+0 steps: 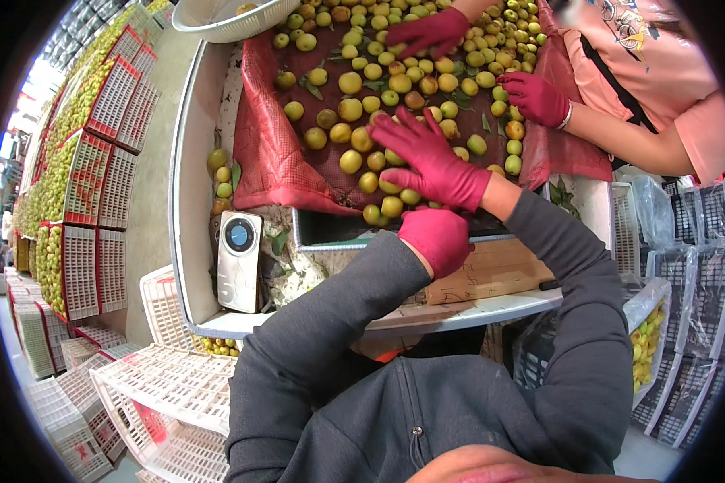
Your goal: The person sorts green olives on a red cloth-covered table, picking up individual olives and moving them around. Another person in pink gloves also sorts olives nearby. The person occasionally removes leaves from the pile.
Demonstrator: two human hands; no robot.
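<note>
My right hand (431,158), in a dark pink glove, reaches over a sloping red mesh cloth (266,153) with its fingers spread over small round yellow-green fruits (350,83). No fruit is gripped in it. Just nearer, my left hand (437,241), gloved alike, is curled at the tray's near edge beside several fruits. Its fingers are tucked under, so what they hold, if anything, is hidden. Some fruits have reddish blushes, and green leaves (312,87) lie among them.
Opposite, another person's gloved hands (431,34) work among the fruits. A white phone (239,259) lies on the left ledge, a white basket (232,20) at the far left. Fruit-filled crates (80,266) stack at left; a crate (169,382) and black crates (689,314) flank me.
</note>
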